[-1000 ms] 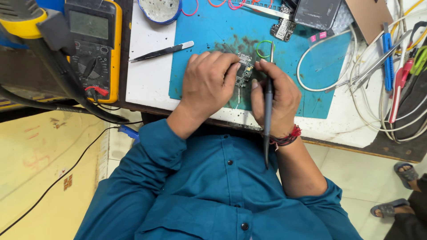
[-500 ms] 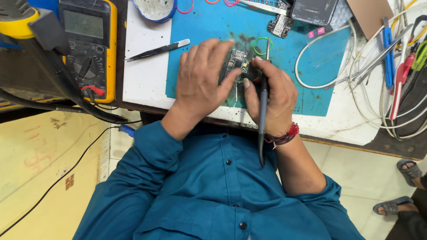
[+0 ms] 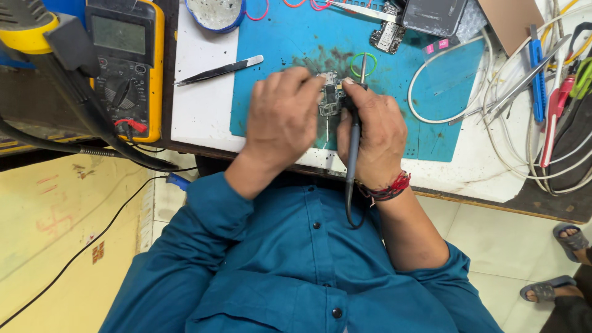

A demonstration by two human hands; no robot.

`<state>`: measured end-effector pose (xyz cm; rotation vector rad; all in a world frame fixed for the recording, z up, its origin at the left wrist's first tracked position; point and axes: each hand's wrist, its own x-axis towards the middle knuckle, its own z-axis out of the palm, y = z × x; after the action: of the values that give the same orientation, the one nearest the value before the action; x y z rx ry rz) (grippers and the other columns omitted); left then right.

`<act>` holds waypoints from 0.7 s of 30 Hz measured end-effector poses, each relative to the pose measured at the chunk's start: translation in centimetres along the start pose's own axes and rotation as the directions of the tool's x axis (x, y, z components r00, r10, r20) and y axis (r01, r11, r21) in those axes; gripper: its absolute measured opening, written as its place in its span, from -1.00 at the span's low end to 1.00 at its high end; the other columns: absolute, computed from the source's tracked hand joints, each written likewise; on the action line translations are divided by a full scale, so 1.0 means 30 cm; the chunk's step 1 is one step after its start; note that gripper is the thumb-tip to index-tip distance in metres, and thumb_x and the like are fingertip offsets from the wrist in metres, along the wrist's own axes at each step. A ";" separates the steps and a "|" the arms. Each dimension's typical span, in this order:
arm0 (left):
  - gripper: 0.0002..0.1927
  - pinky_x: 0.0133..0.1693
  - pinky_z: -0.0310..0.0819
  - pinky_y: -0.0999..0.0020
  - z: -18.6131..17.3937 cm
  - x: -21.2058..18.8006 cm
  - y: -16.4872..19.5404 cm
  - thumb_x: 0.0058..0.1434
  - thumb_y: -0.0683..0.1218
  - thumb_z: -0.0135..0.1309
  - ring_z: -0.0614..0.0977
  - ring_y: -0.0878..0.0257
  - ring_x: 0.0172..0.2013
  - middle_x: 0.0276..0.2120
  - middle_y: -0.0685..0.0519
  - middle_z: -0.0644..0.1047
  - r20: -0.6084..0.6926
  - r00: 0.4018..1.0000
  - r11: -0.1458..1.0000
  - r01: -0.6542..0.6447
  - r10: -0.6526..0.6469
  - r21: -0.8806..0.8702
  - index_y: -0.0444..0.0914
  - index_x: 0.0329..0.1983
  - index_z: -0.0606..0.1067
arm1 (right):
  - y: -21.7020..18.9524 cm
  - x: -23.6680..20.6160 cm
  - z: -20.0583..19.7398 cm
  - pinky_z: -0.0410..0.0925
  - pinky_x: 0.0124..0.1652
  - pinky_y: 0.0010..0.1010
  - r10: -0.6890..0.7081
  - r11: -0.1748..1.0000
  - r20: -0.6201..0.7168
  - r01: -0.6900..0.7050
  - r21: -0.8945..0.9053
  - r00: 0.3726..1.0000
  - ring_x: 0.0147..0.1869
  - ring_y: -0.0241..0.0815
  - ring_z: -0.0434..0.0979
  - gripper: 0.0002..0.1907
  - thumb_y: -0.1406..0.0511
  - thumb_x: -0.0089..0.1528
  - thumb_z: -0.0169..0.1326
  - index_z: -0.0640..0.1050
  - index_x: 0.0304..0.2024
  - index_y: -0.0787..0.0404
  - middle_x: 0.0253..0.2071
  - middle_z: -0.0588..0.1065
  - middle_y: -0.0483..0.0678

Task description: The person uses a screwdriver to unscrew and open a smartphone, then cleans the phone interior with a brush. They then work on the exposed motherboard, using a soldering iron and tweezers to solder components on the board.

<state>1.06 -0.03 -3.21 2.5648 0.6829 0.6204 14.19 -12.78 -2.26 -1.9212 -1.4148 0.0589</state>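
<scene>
Hands meet at mat centre, over a small circuit board (image 3: 331, 98). Left hand (image 3: 280, 120) lies palm down at 9 o'clock of the board, fingers curled, fingertips pinching the board's left edge and pinning it to the blue mat (image 3: 277, 43). Right hand (image 3: 376, 132) sits at 3 o'clock of the board, clenched round a black soldering iron (image 3: 353, 148); the iron's dark handle runs toward 6 o'clock past the wrist, its cord looping over the teal shirt (image 3: 296, 271). Iron tip is hidden between the fingers and the board; contact cannot be told. A red thread band (image 3: 388, 188) circles the right wrist.

Board lies on a scorched, dark patch of the mat, touching both hands. A green ring (image 3: 364, 65) lies just at 1 o'clock of the board. Tweezers (image 3: 219, 69) rest on the white bench (image 3: 200, 117) at 10 o'clock of the left hand, well apart from it. A yellow multimeter (image 3: 126, 61) stands at far 9 o'clock, black leads trailing below it. A round dish (image 3: 216, 13) sits at 11 o'clock on the mat's upper edge. A second board (image 3: 388, 34) and a grey phone (image 3: 435, 15) lie at 1 o'clock. White cables (image 3: 431, 111) and coloured hand tools (image 3: 555, 92) crowd the 3 o'clock end of the bench. Sandalled feet (image 3: 570, 237) of another person show at 4 o'clock on the floor.
</scene>
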 end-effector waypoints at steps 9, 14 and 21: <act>-0.62 0.28 0.15 -0.04 -0.218 -0.079 -0.183 0.36 -0.22 0.07 0.47 0.02 0.14 0.06 0.00 0.51 -0.036 0.995 0.901 0.103 -0.097 0.422 -0.31 0.25 0.49 | 0.018 -0.006 -0.002 0.38 -0.12 -0.26 0.055 0.995 -0.043 -0.051 0.088 0.998 -0.15 -0.03 0.52 -0.53 0.44 0.25 0.28 0.48 0.20 0.24 -0.18 0.54 0.02; -0.61 0.31 0.16 -0.06 -0.262 -0.059 -0.170 0.36 -0.22 0.10 0.47 0.02 0.12 0.00 -0.04 0.49 -0.005 0.998 0.905 0.062 -0.065 0.420 -0.31 0.25 0.48 | 0.018 -0.012 0.002 0.39 -0.14 -0.29 0.089 0.989 -0.043 -0.083 0.126 0.995 -0.17 -0.07 0.53 -0.53 0.45 0.24 0.30 0.49 0.19 0.25 -0.19 0.54 0.01; -0.55 0.11 0.27 0.11 -0.111 0.213 -0.059 0.21 -0.29 0.04 0.49 0.01 0.07 0.10 -0.04 0.51 -0.027 0.965 0.962 -0.258 0.261 0.085 -0.36 0.20 0.46 | 0.061 -0.053 0.034 0.41 -0.17 -0.57 0.213 0.898 -0.140 -0.137 0.419 0.967 -0.17 -0.38 0.49 -0.56 0.49 0.36 0.20 0.42 0.27 0.27 0.13 0.59 0.04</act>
<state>3.71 5.76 0.60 2.7489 0.3909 0.7403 14.58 -13.80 -4.66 -1.6512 -1.0098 0.2393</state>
